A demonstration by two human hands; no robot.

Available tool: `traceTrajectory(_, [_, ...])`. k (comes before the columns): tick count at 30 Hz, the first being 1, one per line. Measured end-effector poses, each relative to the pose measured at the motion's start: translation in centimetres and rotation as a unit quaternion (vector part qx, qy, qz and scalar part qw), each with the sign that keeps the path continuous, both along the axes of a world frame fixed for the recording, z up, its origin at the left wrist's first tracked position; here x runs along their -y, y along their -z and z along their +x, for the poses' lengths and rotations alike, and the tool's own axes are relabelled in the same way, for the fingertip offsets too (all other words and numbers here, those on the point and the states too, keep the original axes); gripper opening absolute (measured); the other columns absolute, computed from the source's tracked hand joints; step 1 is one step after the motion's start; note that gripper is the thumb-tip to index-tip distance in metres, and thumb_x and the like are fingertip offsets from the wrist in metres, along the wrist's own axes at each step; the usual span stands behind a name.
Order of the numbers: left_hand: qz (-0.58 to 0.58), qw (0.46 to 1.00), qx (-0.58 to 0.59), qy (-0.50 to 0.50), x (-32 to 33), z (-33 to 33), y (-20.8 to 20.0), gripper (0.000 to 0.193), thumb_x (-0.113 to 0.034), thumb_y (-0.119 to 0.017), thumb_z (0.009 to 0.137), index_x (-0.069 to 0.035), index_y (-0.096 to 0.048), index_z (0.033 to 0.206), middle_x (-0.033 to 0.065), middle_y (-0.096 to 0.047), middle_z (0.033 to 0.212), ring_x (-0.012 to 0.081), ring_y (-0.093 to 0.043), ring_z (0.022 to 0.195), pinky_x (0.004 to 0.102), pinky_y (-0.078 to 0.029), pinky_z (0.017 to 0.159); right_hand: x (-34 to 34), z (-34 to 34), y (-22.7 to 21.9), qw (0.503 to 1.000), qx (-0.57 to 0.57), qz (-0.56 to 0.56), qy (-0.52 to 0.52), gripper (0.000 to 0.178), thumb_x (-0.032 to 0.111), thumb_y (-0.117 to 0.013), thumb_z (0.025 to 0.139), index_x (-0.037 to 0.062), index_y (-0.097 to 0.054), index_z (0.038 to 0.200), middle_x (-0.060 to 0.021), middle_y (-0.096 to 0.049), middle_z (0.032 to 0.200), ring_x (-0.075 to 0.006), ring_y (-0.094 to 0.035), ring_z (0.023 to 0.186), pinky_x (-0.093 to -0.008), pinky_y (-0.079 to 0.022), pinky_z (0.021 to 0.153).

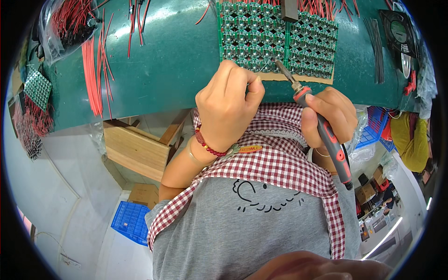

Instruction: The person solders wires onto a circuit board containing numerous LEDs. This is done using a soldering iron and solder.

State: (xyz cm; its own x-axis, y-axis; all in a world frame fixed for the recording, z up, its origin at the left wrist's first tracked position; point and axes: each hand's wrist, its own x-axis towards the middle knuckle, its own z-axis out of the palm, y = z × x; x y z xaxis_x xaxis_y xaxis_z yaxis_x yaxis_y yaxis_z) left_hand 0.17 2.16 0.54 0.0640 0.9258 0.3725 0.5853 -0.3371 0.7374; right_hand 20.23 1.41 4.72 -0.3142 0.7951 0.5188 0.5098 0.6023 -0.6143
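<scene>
My right hand is wrapped round the grey and red handle of a soldering iron. Its metal tip slants up and left onto the lower edge of the green circuit boards, which lie in dense rows on a brown board. Just left of the tip, my left hand is closed in a pinch. A thin strand of solder wire runs from its fingertips toward the iron's tip. Where strand and tip meet is too small to make out. A dark block rests across the top of the boards.
On the green table lie red wires, dark wires and a plastic bag of wires. More boards are at the far left. A black fan-like device stands right. Below are a wooden stool and blue crate.
</scene>
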Motion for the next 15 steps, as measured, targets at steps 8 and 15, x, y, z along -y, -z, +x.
traceTrajectory(8, [-0.015, 1.000, -0.010, 0.009, -0.04, 0.15, -0.05, 0.018, 0.005, -0.071, 0.074, -0.003, -0.056, 0.078, 0.0063, -0.057, 0.073, 0.0181, -0.056, 0.057, 0.0283, -0.047, 0.051, 0.16, -0.29, -0.17, 1.000, 0.014, -0.004, 0.008, 0.021, 0.001, -0.070, 0.070, -0.0027, -0.067, 0.090, -0.0089, -0.058, 0.063, -0.0221, -0.056, 0.048, -0.0326, -0.044, 0.044])
traceTrajectory(15, [-0.010, 1.000, -0.018, -0.014, -0.10, -0.14, -0.37, 0.018, 0.005, -0.071, 0.073, -0.004, -0.055, 0.078, 0.0060, -0.057, 0.073, 0.0178, -0.055, 0.056, 0.0287, -0.046, 0.050, 0.18, 0.20, -0.34, 1.000, -0.007, 0.012, 0.007, 0.021, 0.000, -0.069, 0.071, -0.0035, -0.066, 0.092, -0.0097, -0.057, 0.062, -0.0211, -0.054, 0.046, -0.0324, -0.043, 0.043])
